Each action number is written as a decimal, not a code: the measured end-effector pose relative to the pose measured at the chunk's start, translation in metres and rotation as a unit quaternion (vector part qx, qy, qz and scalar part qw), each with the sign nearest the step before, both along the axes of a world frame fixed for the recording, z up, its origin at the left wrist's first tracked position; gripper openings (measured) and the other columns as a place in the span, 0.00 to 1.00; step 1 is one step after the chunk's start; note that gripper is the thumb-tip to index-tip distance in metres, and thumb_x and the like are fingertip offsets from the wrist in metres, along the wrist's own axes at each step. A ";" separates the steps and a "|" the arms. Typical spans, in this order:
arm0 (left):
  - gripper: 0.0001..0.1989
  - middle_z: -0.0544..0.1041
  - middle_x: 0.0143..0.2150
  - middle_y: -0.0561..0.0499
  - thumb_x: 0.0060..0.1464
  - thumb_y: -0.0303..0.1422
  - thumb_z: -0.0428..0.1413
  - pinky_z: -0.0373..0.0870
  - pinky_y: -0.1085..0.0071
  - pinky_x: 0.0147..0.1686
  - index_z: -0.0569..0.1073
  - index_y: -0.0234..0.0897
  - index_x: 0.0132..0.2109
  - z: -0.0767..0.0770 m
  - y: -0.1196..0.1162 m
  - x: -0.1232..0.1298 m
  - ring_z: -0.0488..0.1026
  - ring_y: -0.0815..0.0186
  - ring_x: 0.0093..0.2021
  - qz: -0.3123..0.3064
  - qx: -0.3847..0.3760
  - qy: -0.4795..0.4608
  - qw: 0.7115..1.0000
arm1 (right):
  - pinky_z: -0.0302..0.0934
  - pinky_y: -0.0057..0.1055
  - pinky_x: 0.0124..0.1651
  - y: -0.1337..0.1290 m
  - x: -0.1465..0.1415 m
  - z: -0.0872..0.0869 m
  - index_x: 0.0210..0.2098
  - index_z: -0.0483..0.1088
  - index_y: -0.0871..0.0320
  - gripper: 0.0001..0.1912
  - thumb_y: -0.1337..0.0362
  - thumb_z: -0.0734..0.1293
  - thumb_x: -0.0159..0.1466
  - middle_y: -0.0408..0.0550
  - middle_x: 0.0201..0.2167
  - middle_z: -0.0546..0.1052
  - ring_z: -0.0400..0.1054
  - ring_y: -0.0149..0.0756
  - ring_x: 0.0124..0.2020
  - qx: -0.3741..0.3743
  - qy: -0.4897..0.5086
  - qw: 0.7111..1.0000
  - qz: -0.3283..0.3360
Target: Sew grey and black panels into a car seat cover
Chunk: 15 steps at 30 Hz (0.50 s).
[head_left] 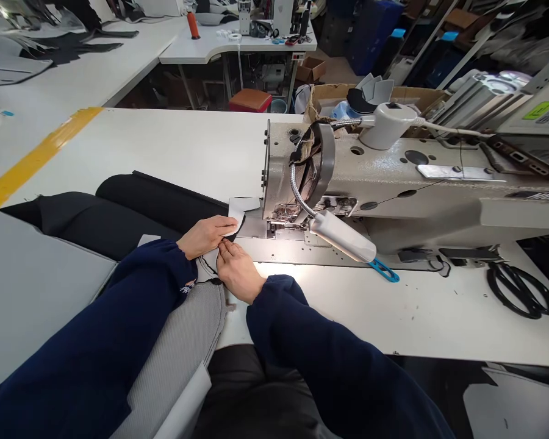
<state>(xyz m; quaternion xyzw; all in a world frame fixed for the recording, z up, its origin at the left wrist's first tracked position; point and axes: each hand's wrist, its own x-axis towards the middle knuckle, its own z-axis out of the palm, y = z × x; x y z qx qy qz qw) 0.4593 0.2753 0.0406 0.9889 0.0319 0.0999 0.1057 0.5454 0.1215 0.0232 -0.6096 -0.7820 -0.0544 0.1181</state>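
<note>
My left hand (207, 235) lies flat on a white-and-black fabric piece (238, 210), its fingers pressing the piece just left of the sewing machine (393, 183) needle area (281, 222). My right hand (238, 271) pinches the seam edge of the same piece right below the left hand. A grey ribbed fabric panel (183, 347) runs from under both hands toward my lap. Black material (132, 210) is spread to the left of the hands. Both arms wear dark blue sleeves.
A gooseneck lamp (343, 238) lights the bed of the machine. Black scissors (521, 291) lie at the right on the white table (165, 146). A blue-handled tool (384, 270) sits below the lamp. A grey sheet (27, 286) covers the left. Cardboard boxes and other tables stand behind.
</note>
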 end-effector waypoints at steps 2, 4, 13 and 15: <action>0.21 0.75 0.57 0.46 0.59 0.21 0.43 0.71 0.67 0.58 0.74 0.33 0.52 -0.002 0.000 -0.001 0.71 0.65 0.57 0.006 0.005 -0.007 1.000 | 0.63 0.47 0.61 0.001 -0.001 -0.001 0.52 0.70 0.79 0.17 0.75 0.61 0.66 0.73 0.55 0.70 0.66 0.53 0.59 0.002 -0.006 1.000 -0.001; 0.21 0.75 0.57 0.45 0.59 0.21 0.43 0.71 0.68 0.58 0.75 0.33 0.52 -0.003 -0.001 -0.001 0.71 0.66 0.57 0.006 0.004 -0.014 1.000 | 0.63 0.47 0.61 0.001 -0.001 -0.003 0.52 0.70 0.80 0.17 0.75 0.61 0.66 0.74 0.55 0.70 0.66 0.54 0.59 0.003 -0.005 1.000 0.000; 0.19 0.76 0.56 0.49 0.60 0.22 0.45 0.68 0.62 0.61 0.76 0.36 0.50 -0.006 -0.003 0.002 0.67 0.61 0.62 0.023 0.017 -0.022 0.999 | 0.65 0.47 0.56 0.001 0.002 -0.004 0.48 0.72 0.77 0.14 0.74 0.61 0.67 0.75 0.53 0.71 0.64 0.53 0.59 -0.010 0.020 1.000 -0.001; 0.19 0.75 0.57 0.48 0.60 0.21 0.44 0.69 0.64 0.60 0.76 0.35 0.51 -0.005 -0.005 0.002 0.66 0.62 0.63 0.012 0.009 -0.020 1.000 | 0.65 0.46 0.54 0.000 0.004 -0.001 0.47 0.73 0.76 0.13 0.74 0.61 0.67 0.74 0.52 0.72 0.64 0.54 0.59 -0.014 0.012 1.000 0.004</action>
